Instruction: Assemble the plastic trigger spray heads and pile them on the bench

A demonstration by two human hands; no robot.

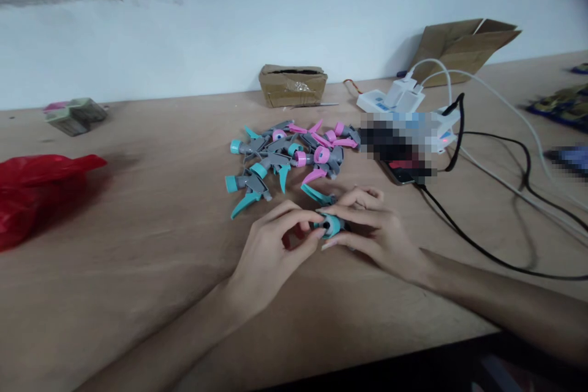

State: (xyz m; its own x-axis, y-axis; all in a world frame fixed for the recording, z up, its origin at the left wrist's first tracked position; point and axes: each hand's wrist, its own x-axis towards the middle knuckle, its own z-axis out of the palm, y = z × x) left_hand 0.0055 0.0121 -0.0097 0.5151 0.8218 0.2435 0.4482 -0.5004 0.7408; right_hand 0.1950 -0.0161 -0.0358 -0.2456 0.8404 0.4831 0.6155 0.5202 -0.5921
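My right hand point(383, 229) grips a grey spray trigger head with a teal collar point(331, 226) and a teal trigger lever point(316, 195), its collar opening turned towards my left hand. The thumb and index finger of my left hand point(275, 245) pinch at the collar's rim. A small dark spot shows at the opening between these fingertips; I cannot tell whether it is a separate part. Just beyond my hands lies a heap of grey spray trigger heads point(280, 147), some with teal collars and levers, others with pink ones.
A red plastic bag point(41, 190) lies at the left, below a greenish block point(76, 116). Cardboard boxes point(294, 87) stand against the wall. At the right are a phone point(399, 171), a power strip point(372, 101) with white chargers, and black and white cables point(478, 251) across the table.
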